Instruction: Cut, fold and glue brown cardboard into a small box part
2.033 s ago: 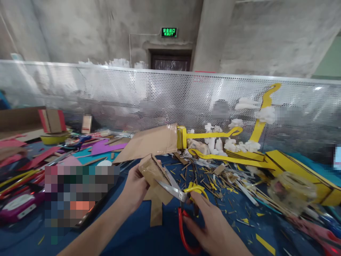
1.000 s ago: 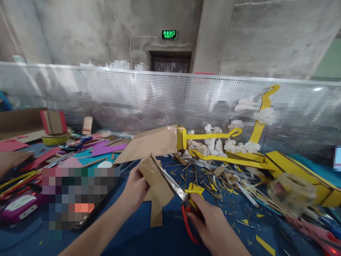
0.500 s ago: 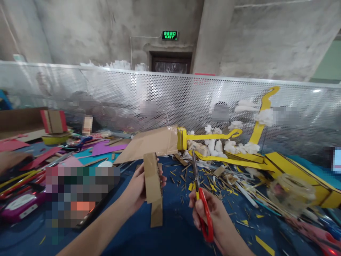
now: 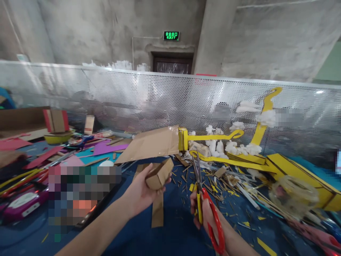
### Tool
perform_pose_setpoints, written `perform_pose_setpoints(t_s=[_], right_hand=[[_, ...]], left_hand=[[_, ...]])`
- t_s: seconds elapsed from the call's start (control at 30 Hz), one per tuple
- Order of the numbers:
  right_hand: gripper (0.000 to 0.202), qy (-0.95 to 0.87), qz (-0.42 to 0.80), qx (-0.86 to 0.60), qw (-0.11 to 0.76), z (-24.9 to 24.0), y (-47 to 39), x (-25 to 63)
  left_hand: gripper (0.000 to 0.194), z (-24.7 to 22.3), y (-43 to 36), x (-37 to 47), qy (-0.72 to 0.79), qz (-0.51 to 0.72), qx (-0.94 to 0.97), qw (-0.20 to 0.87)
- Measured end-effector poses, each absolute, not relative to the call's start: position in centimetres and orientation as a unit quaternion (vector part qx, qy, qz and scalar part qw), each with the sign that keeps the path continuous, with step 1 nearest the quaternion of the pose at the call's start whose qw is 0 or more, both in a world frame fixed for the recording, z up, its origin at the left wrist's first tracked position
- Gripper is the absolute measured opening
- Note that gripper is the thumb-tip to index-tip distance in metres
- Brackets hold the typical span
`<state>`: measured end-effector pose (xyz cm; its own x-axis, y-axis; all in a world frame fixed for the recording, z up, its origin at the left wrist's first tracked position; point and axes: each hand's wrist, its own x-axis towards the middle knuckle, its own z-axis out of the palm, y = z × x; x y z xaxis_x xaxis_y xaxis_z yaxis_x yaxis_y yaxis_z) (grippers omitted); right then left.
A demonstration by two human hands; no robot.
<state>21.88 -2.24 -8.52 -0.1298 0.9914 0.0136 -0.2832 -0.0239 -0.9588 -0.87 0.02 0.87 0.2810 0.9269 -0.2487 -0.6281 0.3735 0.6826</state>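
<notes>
My left hand [image 4: 142, 192] is closed round a small folded piece of brown cardboard [image 4: 159, 174], thumb on its near side and fingertips showing at the right. It is tilted, with its bent sides making a shallow box shape. Below it a flat cardboard strip [image 4: 157, 211] lies on the blue table. In my right hand [image 4: 204, 209] are scissors [image 4: 198, 192] with red and yellow handles; their blades point up and away, slightly parted. The blades are apart from the cardboard piece.
A large cardboard sheet [image 4: 151, 144] lies behind my hands. Yellow cardboard shapes [image 4: 301, 174] and white fluffy stuffing [image 4: 213, 145] are at the right, with a clear tape roll [image 4: 293, 195]. Scraps litter the middle. Coloured paper [image 4: 109, 147] and a purple device [image 4: 25, 206] are at the left.
My left hand has turned the cardboard piece from upright to tilted, its folded side now facing me. The scissors' blades and handles have opened slightly, and my right hand has moved a little lower.
</notes>
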Motion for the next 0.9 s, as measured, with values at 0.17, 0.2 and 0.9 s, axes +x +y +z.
perform_pose_setpoints(t_s=[0.17, 0.2, 0.9], right_hand=[[0.063, -0.454, 0.622, -0.372, 0.518, -7.4, -3.2, 22.3], [0.063, -0.454, 0.628, -0.368, 0.513, -7.3, -3.3, 22.2], [0.059, -0.457, 0.629, -0.359, 0.516, -6.7, -4.4, 21.5]], left_hand=[[0.034, 1.4, -0.2, -0.8, 0.298, 0.511, 0.243, 0.769], [0.032, 1.5, -0.3, -0.8, 0.293, 0.512, 0.246, 0.769], [0.039, 1.6, -0.5, -0.9, 0.280, 0.512, 0.270, 0.766]])
